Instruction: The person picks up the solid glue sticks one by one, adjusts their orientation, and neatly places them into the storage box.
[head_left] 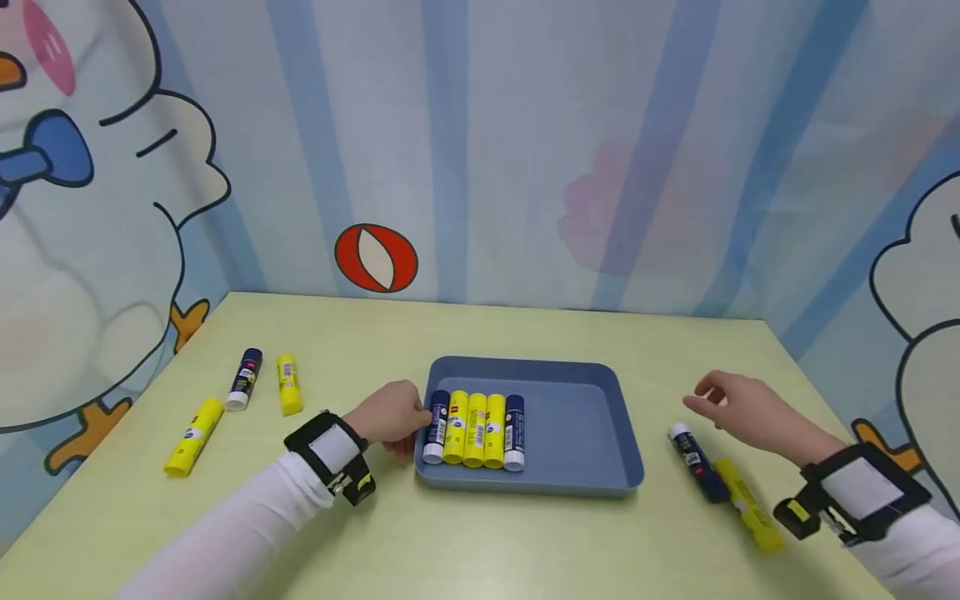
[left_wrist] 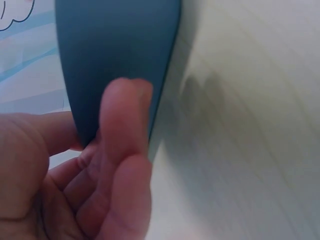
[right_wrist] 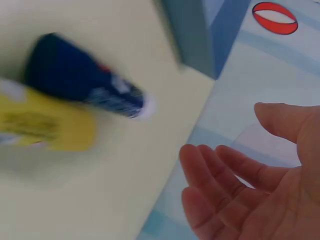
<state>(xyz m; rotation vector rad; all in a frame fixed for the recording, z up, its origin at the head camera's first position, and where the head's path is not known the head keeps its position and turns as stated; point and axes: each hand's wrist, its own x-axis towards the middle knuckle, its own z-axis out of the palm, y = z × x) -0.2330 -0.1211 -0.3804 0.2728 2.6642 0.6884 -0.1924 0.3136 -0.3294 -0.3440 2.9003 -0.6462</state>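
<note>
My left hand (head_left: 386, 412) holds the left side of a grey-blue tray (head_left: 573, 433). In the left wrist view its thumb reaches over the rim and the other fingers lie along the outer wall (left_wrist: 117, 45). Inside the tray, a row of glue sticks stands against the left: a navy one (head_left: 436, 427), three yellow ones (head_left: 475, 429) and another navy one (head_left: 513, 433). To the tray's right, my right hand (head_left: 738, 408) hovers with relaxed fingers and nothing in its grasp. Close below it lie a navy glue stick (head_left: 699, 463) and a yellow glue stick (head_left: 748, 505), side by side.
Left of the tray on the pale yellow table (head_left: 517, 550) lie a navy glue stick (head_left: 244, 379) and two yellow ones, a shorter-looking one (head_left: 288, 385) and a tilted one (head_left: 193, 439). A printed cartoon curtain (head_left: 510, 150) hangs behind the table's far edge.
</note>
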